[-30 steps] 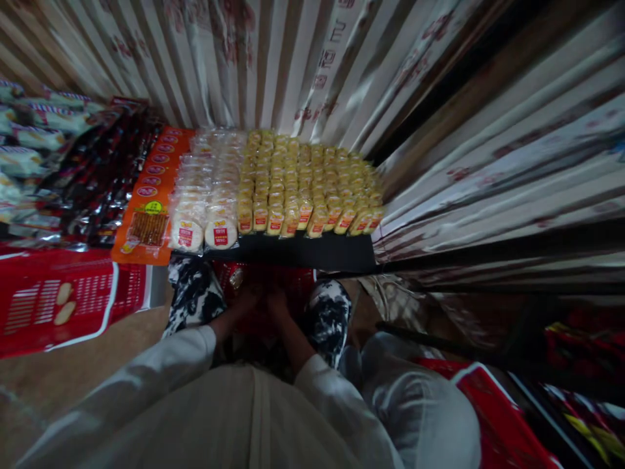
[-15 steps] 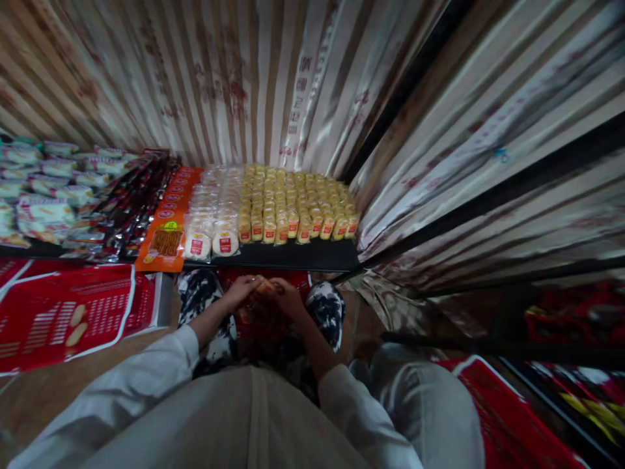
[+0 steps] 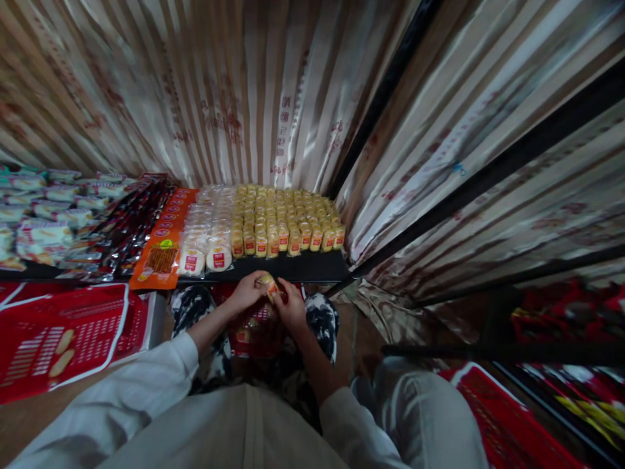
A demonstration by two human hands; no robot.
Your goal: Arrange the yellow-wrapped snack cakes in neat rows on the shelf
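Note:
Between my knees, just in front of the shelf edge, my left hand (image 3: 249,290) and my right hand (image 3: 290,303) both grip one small wrapped snack cake (image 3: 268,281). Its wrapper is yellowish with a red label, tilted between my fingertips. Below my hands a red bag (image 3: 258,329) holds more small wrapped pieces, partly hidden by my hands and legs. Rows of similar yellow wrapped cakes (image 3: 288,221) stand on the black shelf (image 3: 293,266) ahead. Left of them are stacks of round white packaged crackers (image 3: 218,254).
An orange snack packet (image 3: 161,251), dark shiny packets (image 3: 131,228) and white packets (image 3: 46,238) line the shelf leftward. A red printed bag (image 3: 63,339) lies at left. Black poles (image 3: 469,176) cross before a striped curtain (image 3: 229,91). Another person's grey-trousered leg (image 3: 424,410) is close at right.
My hands have turned the wrapped cake, so its red label shows now. The camera view has shifted slightly, with the shelf sitting lower and further left in the picture.

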